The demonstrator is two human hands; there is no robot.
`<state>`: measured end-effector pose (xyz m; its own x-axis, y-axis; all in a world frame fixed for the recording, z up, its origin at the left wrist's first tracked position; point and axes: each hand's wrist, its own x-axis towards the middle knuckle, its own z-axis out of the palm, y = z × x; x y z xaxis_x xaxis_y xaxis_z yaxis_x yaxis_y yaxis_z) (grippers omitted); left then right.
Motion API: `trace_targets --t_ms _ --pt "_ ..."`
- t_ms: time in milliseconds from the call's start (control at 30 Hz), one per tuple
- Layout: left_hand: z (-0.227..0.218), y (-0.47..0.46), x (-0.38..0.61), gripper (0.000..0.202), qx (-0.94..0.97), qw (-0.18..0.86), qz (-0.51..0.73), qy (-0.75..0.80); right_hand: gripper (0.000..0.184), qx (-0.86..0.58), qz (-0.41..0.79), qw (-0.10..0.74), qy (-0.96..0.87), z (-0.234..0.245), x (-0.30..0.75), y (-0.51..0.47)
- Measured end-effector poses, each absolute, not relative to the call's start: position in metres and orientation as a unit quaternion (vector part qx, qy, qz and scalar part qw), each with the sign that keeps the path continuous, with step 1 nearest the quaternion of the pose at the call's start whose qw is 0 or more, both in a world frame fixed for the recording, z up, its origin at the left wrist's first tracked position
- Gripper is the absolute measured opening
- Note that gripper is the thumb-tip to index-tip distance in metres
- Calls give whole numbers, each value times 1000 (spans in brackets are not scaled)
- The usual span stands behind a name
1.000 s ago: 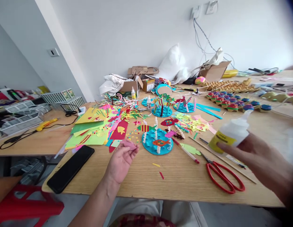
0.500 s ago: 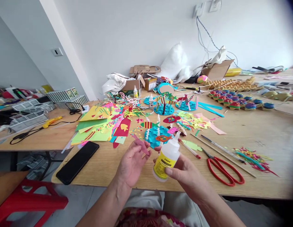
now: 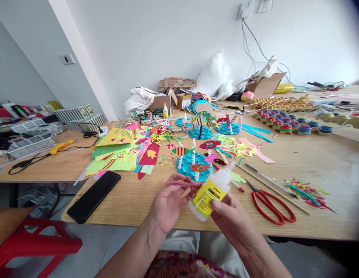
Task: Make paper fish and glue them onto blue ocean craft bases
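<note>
In my left hand (image 3: 168,202) a pink paper cutout (image 3: 181,184) is pinched between thumb and fingers, seen nearly edge-on. My right hand (image 3: 230,216) is wrapped round a white glue bottle (image 3: 210,197) with a yellow label, its nozzle tilted up to the right. The bottle is close beside the left fingertips; whether they touch it I cannot tell. Just behind the hands stands a blue bumpy base (image 3: 185,166) with white twisted posts, bearing a striped paper fish (image 3: 182,151) and an orange paper fish (image 3: 200,167).
Red-handled scissors (image 3: 273,206), a wooden stick (image 3: 283,193) and a pen lie at right. A black phone (image 3: 94,197) rests near the left edge, below stacked coloured paper (image 3: 114,158). Painted egg-carton pieces (image 3: 283,121) and cardboard boxes (image 3: 162,103) are farther back.
The pink cutout has turned from hanging upright to nearly flat, edge-on. The glue bottle has tilted further to the right, and the left fingers have moved nearer to it.
</note>
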<state>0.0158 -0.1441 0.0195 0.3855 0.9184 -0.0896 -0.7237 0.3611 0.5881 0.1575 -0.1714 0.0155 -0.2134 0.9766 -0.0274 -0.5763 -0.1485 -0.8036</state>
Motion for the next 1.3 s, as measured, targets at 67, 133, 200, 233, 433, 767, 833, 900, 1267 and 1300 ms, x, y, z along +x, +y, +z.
trace_targets --t_ms 67,133,200,233,433,767,833,900,1267,1300 --pt "22 -146 13 11 271 793 505 206 40 -305 697 550 -345 19 162 -173" --pt "23 -146 7 14 295 790 494 211 41 -318 693 546 -347 21 166 -174" --pt "24 -144 -1 17 322 782 486 222 40 -319 694 542 -350 23 169 -174" --pt "24 -142 -5 18 345 768 487 232 38 -318 697 537 -352 23 171 -173" --pt "37 -133 -22 9 601 571 421 368 38 -331 702 506 -377 25 174 -169" --pt "23 -121 -31 8 524 578 435 451 44 -471 554 391 -565 36 200 -172" --pt "17 -120 -36 10 478 622 433 444 43 -520 454 347 -635 39 209 -174" --pt "12 -119 -39 14 439 662 429 430 41 -563 340 309 -687 42 215 -175" --pt "11 -125 -18 26 348 694 485 402 43 -642 228 310 -664 49 218 -173" --pt "12 -126 -17 28 345 695 490 398 43 -641 227 315 -662 48 217 -173"
